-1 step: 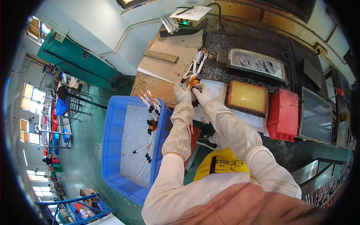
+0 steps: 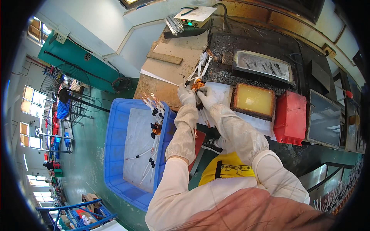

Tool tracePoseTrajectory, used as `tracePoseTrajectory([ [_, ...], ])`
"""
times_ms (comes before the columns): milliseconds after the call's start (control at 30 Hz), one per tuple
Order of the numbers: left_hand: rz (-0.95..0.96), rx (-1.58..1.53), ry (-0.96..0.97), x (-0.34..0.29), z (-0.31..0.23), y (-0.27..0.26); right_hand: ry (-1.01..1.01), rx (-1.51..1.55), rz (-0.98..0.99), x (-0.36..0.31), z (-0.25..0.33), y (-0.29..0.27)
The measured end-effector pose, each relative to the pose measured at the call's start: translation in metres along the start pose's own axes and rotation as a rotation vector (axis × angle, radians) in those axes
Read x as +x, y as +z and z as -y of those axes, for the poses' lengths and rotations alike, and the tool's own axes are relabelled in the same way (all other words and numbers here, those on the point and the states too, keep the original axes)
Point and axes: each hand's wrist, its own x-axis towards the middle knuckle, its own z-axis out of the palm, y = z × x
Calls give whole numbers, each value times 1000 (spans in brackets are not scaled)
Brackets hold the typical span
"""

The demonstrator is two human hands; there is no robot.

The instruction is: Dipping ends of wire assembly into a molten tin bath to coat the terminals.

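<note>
A copper-wound coil (image 2: 198,84) with white insulated leads (image 2: 202,66) is between my two hands over the front edge of the bench. My left hand (image 2: 186,94), in a pale glove, grips its left side, fingers closed. At its right, my right hand (image 2: 208,97), also gloved, pinches the coil or the leads close to it; which one is hidden. Some leads, tipped with metal lugs, point away across the bench, and others (image 2: 204,116) hang down below my hands. Black sleeving shows on the leads near the winding.
A blue plastic bin (image 2: 110,154) at lower left holds similar coils with leads (image 2: 155,129). On the bench are a rectangular metal-topped pot (image 2: 264,66), a tray of yellowish material (image 2: 254,101), a red plastic box (image 2: 290,118) and cardboard (image 2: 175,50). Pliers (image 2: 189,10) lie at the back.
</note>
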Motion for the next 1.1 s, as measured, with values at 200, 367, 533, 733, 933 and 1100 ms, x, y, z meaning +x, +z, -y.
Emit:
tracePoseTrajectory([
  [200, -4, 141, 68, 28, 15, -18, 1, -293, 111, -10, 30, -1],
  [367, 92, -4, 21, 63, 15, -32, -83, -407, 181, -11, 29, -8],
  [533, 112, -44, -151, 87, 14, -41, -19, -429, 223, -31, 26, -18],
  [733, 193, -83, -285, 92, -14, -43, -12, -243, 382, -91, 43, -69],
  [933, 58, -34, -215, 72, -33, -50, 94, -9, 515, -147, 54, -110],
  [1100, 62, -82, -53, 29, -47, -72, 269, 217, 538, -191, 72, -140],
])
